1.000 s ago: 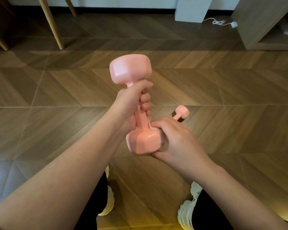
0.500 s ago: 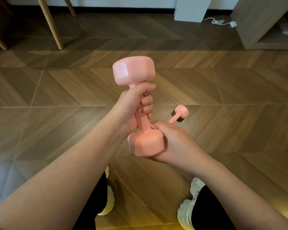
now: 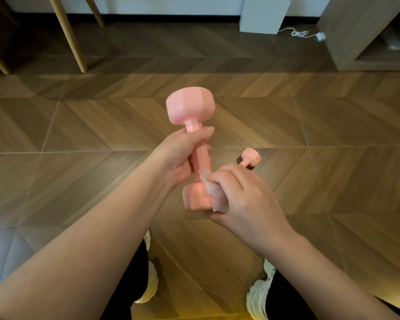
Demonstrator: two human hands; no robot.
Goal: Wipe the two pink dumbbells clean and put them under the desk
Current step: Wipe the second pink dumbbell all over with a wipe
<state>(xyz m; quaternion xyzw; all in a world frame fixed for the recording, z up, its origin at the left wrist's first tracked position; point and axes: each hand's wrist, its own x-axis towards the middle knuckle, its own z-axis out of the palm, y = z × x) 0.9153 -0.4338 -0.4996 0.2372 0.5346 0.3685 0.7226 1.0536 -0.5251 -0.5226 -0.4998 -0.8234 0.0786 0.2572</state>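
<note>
My left hand (image 3: pixel 180 155) grips the handle of a pink dumbbell (image 3: pixel 189 107) held upright over the floor. My right hand (image 3: pixel 243 195) holds a small pale wipe (image 3: pixel 209 185) against the lower end of the handle and the bottom head (image 3: pixel 194 198). The second pink dumbbell (image 3: pixel 251 156) lies on the wooden floor beyond my right hand, and only one head and a bit of its handle show.
Wooden desk or chair legs (image 3: pixel 67 35) stand at the far left. A white box (image 3: pixel 262 13) with a white cable (image 3: pixel 303 33) sits by the wall. A wooden cabinet (image 3: pixel 365 38) is at the far right. My light shoes (image 3: pixel 259 294) are below.
My right hand slid from cupping the bottom head up toward the lower handle, and the wipe now shows. The dumbbell has turned slightly in my left hand.
</note>
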